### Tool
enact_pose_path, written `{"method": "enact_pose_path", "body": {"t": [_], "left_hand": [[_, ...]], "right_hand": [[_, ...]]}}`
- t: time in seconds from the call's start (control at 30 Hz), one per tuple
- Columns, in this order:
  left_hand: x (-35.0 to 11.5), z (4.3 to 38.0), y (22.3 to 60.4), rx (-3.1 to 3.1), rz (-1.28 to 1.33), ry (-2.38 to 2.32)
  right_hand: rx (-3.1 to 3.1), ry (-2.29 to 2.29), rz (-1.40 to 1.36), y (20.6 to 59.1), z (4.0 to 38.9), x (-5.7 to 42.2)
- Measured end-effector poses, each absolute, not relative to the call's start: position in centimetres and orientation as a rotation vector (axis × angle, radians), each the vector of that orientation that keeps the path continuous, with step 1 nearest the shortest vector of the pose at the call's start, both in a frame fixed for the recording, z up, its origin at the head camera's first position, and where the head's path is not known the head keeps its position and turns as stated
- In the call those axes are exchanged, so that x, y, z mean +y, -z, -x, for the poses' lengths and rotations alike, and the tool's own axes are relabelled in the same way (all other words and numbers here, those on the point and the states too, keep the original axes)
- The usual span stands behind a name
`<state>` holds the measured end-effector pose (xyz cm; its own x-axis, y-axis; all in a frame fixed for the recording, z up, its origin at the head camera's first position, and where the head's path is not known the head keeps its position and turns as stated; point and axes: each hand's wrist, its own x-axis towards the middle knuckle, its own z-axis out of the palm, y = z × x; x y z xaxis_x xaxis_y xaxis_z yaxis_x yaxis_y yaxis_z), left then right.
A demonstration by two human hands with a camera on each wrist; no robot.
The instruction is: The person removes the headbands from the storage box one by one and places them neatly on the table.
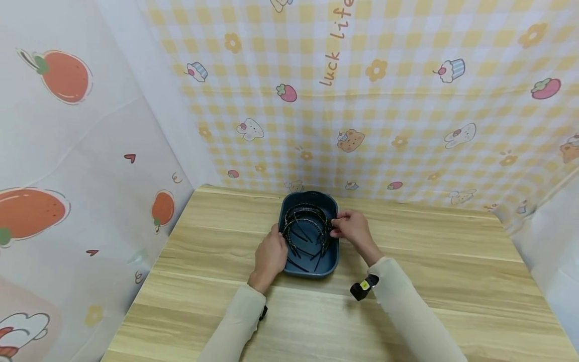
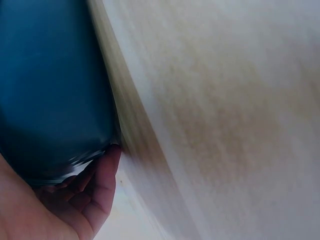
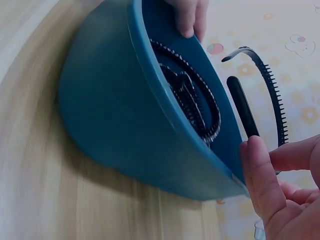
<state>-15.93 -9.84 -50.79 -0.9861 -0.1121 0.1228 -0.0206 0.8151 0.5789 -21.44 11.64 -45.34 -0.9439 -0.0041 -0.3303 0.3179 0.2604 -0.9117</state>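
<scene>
A deep blue plastic basin with rounded corners stands on the wooden table, with several black headbands lying inside. My left hand grips the basin's left side; the right wrist view shows its fingers hooked over the rim. At the opposite side, my right hand pinches a black toothed headband between thumb and fingers. That headband's two ends stick up beside the rim in the right wrist view. The left wrist view is blurred and shows mostly the basin's outer wall.
The light wood table extends to both sides of the basin. Behind it hangs a yellow checked cloth with printed cartoons, and a white printed cloth covers the left side.
</scene>
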Motion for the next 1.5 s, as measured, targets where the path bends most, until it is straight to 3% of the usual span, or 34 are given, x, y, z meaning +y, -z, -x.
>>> {"method": "enact_pose_path", "body": {"t": [1.5], "left_hand": [[-9.8, 15.9, 50.8, -2.849, -0.102, 0.872]], "right_hand": [[2.255, 1.772, -0.438, 46.4, 21.7, 19.8]]}}
